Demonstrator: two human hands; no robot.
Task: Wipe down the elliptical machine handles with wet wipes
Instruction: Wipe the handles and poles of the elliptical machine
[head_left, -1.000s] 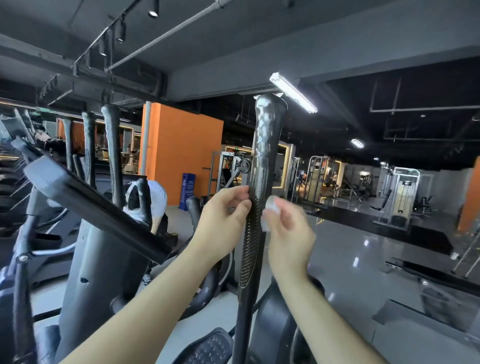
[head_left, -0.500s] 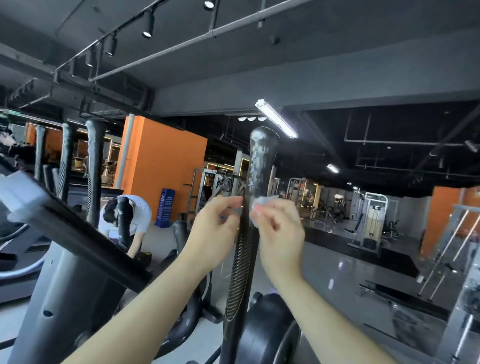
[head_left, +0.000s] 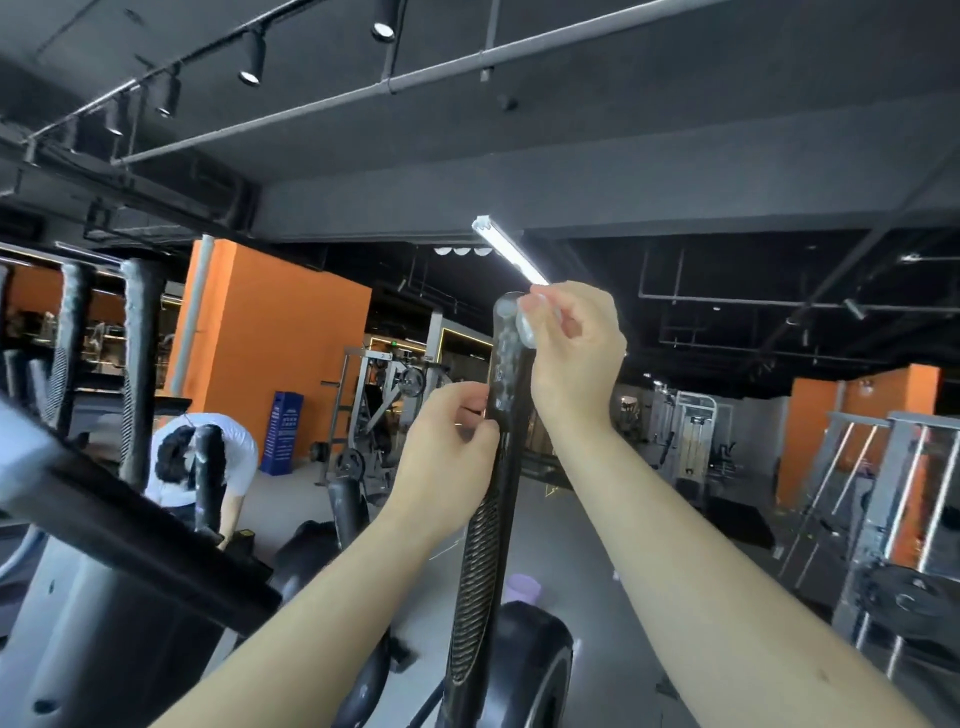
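A tall black elliptical handle (head_left: 506, 395) rises in the middle of the head view, ribbed lower down and smooth near its rounded top. My right hand (head_left: 571, 358) pinches a small white wet wipe (head_left: 525, 325) against the top of the handle on its right side. My left hand (head_left: 449, 457) sits lower, on the handle's left side, with curled fingers touching the shaft; I cannot tell whether it holds a piece of wipe.
The elliptical's dark console bar (head_left: 130, 545) crosses the lower left. More upright handles (head_left: 140, 364) stand at the left. A person in a white shirt (head_left: 202, 462) bends over behind them. Orange walls (head_left: 270, 353), weight machines (head_left: 893, 493) and grey floor lie beyond.
My right hand has slid the wipe up from the middle of the handle to its top. My left hand stays lower on the shaft. The camera has tilted upward.
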